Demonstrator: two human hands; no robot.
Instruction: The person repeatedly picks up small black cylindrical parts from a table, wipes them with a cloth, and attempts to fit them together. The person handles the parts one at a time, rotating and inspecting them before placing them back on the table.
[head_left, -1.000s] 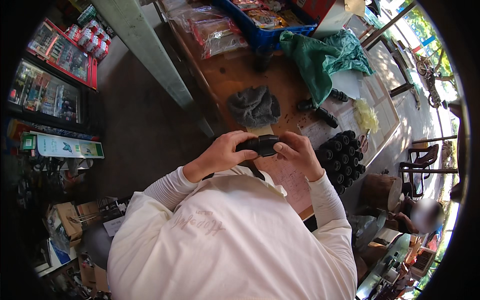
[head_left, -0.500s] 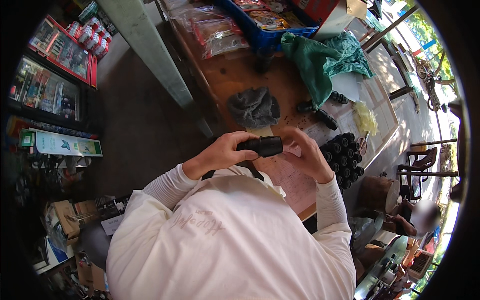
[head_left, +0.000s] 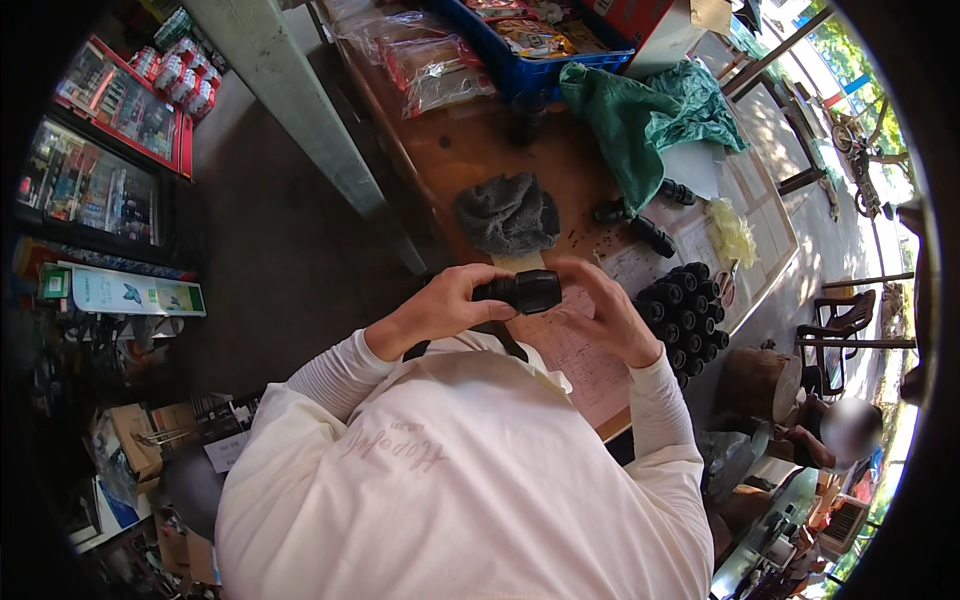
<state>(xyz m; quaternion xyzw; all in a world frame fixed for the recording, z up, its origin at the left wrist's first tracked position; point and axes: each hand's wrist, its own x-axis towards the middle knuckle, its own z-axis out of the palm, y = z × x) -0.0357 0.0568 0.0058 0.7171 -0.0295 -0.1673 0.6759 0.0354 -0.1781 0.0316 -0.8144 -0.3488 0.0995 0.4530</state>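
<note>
A short black cylindrical fitting [head_left: 532, 291] with a wider right end lies level in front of my chest. My left hand [head_left: 452, 303] grips its left end, thumb on the near side and fingers on the far side. Just right of the fitting's wide end is my right hand [head_left: 607, 315], fingers and thumb apart and curved toward it; whether a fingertip touches it, I cannot tell. A dark grey cloth [head_left: 508, 215] lies crumpled on the brown table [head_left: 450, 160] beyond my hands. Below them is a sheet of paper with writing [head_left: 580, 370].
Several similar black fittings [head_left: 685, 320] stand grouped to the right, with loose ones [head_left: 652, 238] farther back. Beyond are a green plastic bag [head_left: 630, 140], a blue crate [head_left: 560, 70] and clear bags [head_left: 445, 80]. Scissors [head_left: 727, 285] lie by the group. A metal post [head_left: 290, 95] rises at left.
My right hand's fingers have spread and shifted slightly away from the end of the fitting. The fitting, in my left hand, has moved very slightly left.
</note>
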